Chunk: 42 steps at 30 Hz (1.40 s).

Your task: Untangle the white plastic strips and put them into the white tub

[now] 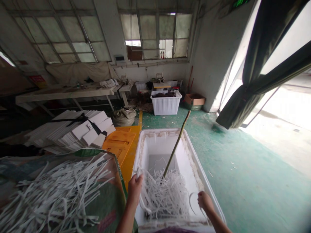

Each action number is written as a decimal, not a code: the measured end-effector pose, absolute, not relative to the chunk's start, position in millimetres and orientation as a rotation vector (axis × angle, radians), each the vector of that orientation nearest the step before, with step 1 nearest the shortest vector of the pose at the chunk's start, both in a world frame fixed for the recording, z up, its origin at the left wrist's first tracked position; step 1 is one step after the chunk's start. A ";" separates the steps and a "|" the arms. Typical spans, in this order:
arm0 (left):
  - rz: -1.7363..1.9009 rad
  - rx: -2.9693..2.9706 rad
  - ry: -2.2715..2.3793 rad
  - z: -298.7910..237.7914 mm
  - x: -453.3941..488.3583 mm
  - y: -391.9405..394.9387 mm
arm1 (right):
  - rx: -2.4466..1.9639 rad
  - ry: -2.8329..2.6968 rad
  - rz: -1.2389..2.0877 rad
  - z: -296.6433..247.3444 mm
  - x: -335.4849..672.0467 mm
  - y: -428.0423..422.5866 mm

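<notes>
The big tub sits below the fingers, likely to keep the white strips between them together, while the left hand grips a few and the right hand pinches one curly strip.

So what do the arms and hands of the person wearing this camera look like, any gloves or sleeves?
The left hand and right hand are bare, without gloves. No sleeve, watch or bracelet shows on the left forearm or right forearm. Rings can't be made out. Purple cloth at the bottom edge may be clothing.
</notes>
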State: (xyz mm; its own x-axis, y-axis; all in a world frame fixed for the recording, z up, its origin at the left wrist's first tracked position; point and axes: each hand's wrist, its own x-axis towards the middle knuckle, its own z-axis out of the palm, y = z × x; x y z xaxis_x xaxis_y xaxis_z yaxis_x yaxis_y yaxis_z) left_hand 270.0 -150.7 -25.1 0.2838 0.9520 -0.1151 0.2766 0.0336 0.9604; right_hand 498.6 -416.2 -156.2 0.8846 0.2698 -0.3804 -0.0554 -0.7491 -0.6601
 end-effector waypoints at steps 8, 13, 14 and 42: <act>0.559 2.096 0.886 -31.9 291.9 -204.7 | -1.389 -0.279 1.285 -59.3 437.6 -313.3; 0.149 2.295 0.724 -40.5 288.6 -238.2 | -1.271 -0.260 1.181 -31.4 427.7 -283.0; 0.122 2.251 0.713 -43.2 287.4 -240.7 | -1.313 -0.281 1.112 -32.0 428.7 -282.4; 0.643 1.614 0.952 -39.3 326.5 -233.4 | -1.451 -0.258 0.855 -32.9 403.2 -297.0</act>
